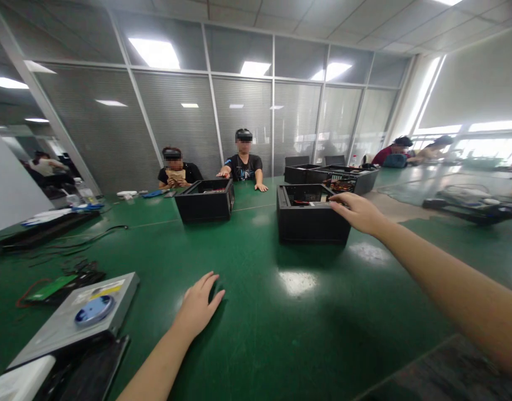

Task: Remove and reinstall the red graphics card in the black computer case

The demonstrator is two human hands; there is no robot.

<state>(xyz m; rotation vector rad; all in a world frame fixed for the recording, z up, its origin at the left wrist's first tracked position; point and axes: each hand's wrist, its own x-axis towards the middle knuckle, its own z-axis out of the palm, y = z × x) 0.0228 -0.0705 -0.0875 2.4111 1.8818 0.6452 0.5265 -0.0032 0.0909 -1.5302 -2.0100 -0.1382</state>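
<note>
My right hand (358, 211) reaches far out and rests on the near right top edge of an open black computer case (310, 220); its fingers curl over the rim. My left hand (199, 303) lies flat on the green table (256, 312), fingers stretched out and holding nothing. A grey optical drive (78, 323) with a blue round label lies to the left of that hand. Inside the case I see a metal grille and some wiring.
A second open black case (205, 200) stands further left, more cases (335, 177) at the back right. Two people sit across the table, others at the far left and right. A green circuit board (50, 288) and cables lie at left.
</note>
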